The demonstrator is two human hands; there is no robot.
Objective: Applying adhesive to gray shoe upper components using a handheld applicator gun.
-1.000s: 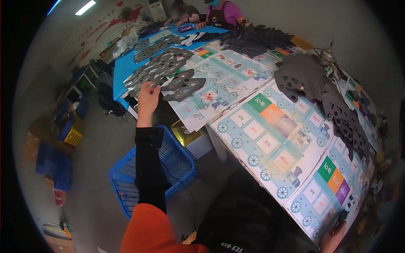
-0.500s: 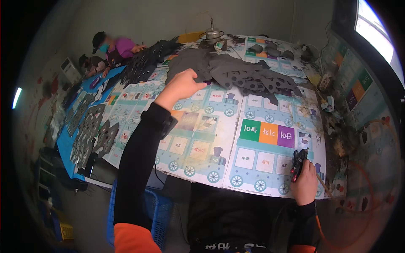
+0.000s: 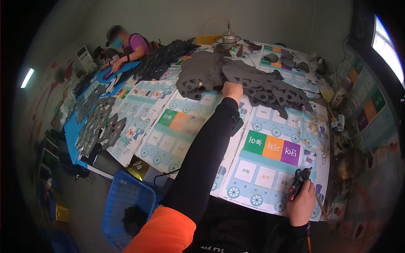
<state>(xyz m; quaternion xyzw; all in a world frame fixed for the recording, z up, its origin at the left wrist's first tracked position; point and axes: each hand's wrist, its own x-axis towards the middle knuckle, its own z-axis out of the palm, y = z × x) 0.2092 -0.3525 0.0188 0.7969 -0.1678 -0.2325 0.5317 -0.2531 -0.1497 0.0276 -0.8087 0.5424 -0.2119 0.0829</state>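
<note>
My left hand (image 3: 232, 90) is at the near edge of a pile of dark grey cut-out sheets (image 3: 270, 80), its fingers curled and their tips hidden. Beside it on the left lies another dark grey sheet (image 3: 198, 69), with holes along its near edge. Close to the table's front right edge, my right hand (image 3: 302, 204) is closed around a small black spray gun (image 3: 301, 175) with red parts. A thin hose runs down by my right wrist.
Printed boards (image 3: 263, 177) cover the table. A metal pot (image 3: 229, 39) stands at the back. At the far left a co-worker (image 3: 134, 46) bends over blue sheeting (image 3: 76, 145) bearing grey cut-outs (image 3: 95, 126). A blue basket (image 3: 126, 198) is below the table edge.
My left hand has moved right and down onto the near edge of the pile, its fingers now curled. My right hand still holds the spray gun. The head view has shifted slightly.
</note>
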